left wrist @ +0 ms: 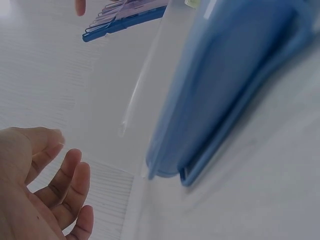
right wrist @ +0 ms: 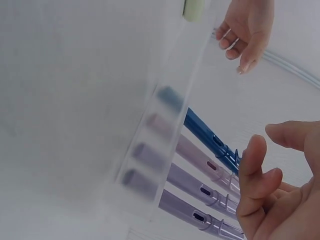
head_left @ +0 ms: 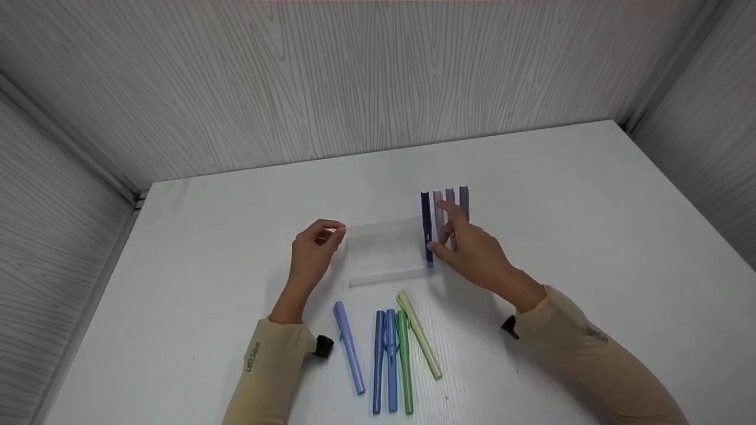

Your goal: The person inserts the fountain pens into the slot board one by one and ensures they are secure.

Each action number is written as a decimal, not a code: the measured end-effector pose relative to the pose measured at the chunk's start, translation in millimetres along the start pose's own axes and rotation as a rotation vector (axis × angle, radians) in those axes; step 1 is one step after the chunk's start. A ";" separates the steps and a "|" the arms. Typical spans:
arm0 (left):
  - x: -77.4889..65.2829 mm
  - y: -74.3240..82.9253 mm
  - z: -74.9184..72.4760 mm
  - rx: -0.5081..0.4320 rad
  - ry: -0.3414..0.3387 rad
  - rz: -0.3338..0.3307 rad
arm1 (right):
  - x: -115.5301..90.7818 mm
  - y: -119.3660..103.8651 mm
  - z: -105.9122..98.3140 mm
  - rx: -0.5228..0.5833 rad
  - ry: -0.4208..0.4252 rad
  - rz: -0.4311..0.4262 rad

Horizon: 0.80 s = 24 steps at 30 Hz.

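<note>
A clear, frosted tray (head_left: 390,275) stands in mid-table. My left hand (head_left: 312,251) pinches its far left corner between thumb and forefinger. Along the tray's right side, several pens lie in a row: a navy pen (head_left: 426,215), a pink pen (right wrist: 197,157), a lavender pen (right wrist: 185,177) and a greyish-purple pen (right wrist: 175,205). Their near ends show blurred through the tray wall in the right wrist view. My right hand (head_left: 475,254) is over this row, thumb beside the navy pen and forefinger at the pink one. Thumb and forefinger stand apart with nothing held between them.
In front of the tray lie a periwinkle pen (head_left: 349,348), a dark blue pen (head_left: 378,360), a lighter blue pen (head_left: 391,378), a green pen (head_left: 405,366) and a yellow-green pen (head_left: 420,336). Behind the white table (head_left: 283,195) rises a wood-grain panel (head_left: 366,77).
</note>
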<state>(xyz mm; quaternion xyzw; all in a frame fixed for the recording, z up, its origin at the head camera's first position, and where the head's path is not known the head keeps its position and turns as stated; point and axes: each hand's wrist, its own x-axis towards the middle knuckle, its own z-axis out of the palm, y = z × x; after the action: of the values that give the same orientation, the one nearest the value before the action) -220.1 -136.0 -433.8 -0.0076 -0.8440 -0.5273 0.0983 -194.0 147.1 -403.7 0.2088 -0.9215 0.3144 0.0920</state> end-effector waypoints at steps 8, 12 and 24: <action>0.5 1.2 -1.3 0.014 0.005 0.017 | -16.3 -5.1 -4.1 0.079 -0.299 0.017; -0.1 0.6 -1.4 0.024 0.005 0.007 | -23.6 -8.6 -2.0 0.070 -0.443 0.027; -2.0 3.2 -0.1 0.017 0.016 0.002 | -29.1 -17.2 7.2 0.030 -0.588 -0.010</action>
<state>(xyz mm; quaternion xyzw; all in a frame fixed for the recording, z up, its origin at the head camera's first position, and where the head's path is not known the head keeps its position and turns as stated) -217.8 -134.5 -431.3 -0.0033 -0.8475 -0.5201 0.1058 -160.7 139.9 -408.8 0.2971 -0.9027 0.2536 -0.1807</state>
